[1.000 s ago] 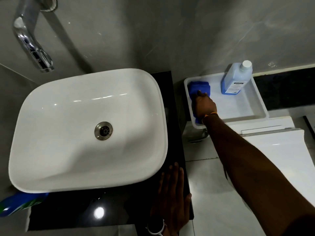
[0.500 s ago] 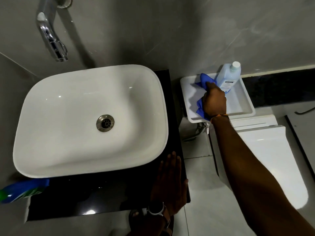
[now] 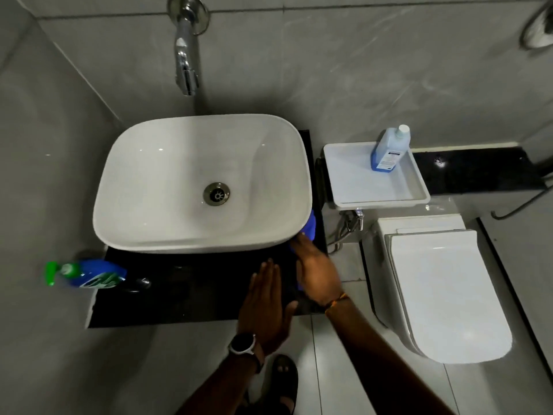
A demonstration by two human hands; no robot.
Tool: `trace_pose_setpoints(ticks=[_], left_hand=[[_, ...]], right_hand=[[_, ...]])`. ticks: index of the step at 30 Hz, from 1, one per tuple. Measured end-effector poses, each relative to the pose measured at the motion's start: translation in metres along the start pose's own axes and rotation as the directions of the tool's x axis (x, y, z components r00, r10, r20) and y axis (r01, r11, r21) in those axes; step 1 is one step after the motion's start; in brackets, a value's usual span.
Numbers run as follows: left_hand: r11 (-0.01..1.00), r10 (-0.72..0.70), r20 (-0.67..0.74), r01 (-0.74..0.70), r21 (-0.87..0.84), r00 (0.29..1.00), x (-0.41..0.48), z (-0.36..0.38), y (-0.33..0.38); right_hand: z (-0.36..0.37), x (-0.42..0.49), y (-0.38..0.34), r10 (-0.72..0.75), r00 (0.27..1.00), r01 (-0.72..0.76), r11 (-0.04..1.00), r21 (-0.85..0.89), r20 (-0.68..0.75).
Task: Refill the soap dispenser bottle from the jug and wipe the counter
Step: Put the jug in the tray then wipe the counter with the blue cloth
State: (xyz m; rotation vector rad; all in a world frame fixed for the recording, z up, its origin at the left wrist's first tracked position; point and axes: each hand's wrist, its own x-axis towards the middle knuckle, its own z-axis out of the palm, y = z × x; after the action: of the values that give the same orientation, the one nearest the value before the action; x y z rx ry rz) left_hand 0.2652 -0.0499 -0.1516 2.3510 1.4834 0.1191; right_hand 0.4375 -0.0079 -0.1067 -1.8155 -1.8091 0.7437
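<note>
My right hand lies on a blue cloth and presses it onto the black counter at the basin's right front corner. The cloth shows past my fingertips and under my palm. Beside it, my left hand rests flat on the counter with straight fingers and holds nothing. A pale blue refill bottle with a white cap stands upright in the back of a white tray to the right. At the counter's left end, a blue bottle with a green cap lies on its side.
A white basin covers most of the counter, under a chrome wall tap. A white toilet with its lid down stands at the right, below the tray. My sandalled foot is on the tiled floor.
My right hand has carried the blue cloth from the white tray down to the counter beside the basin. My left hand has stayed flat on the counter. The camera has pulled back.
</note>
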Motion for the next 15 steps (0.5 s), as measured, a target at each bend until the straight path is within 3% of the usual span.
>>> trace_pose_setpoints(ticks=[3,7,12,15], left_hand=[[0.997,-0.048,0.001,0.048,0.061,0.999,-0.035,-0.007,-0.050],[0.989,-0.041,0.078,0.029,0.146,0.996,-0.070,-0.013,-0.082],[0.993,-0.038,0.080,0.029,0.117,0.996,-0.080,-0.018,-0.082],[0.994,-0.019,0.062,0.012,0.112,0.998,-0.081,-0.022,-0.086]], right_hand=[[0.036,-0.033,-0.016,-0.087,0.996,0.081,0.987,-0.140,-0.035],[0.059,-0.099,-0.009,-0.201,0.976,0.217,0.931,-0.293,0.083],[0.050,-0.068,-0.003,0.122,0.990,-0.142,0.899,-0.414,-0.076],[0.075,-0.041,-0.033,0.169,0.985,-0.172,0.894,-0.414,-0.045]])
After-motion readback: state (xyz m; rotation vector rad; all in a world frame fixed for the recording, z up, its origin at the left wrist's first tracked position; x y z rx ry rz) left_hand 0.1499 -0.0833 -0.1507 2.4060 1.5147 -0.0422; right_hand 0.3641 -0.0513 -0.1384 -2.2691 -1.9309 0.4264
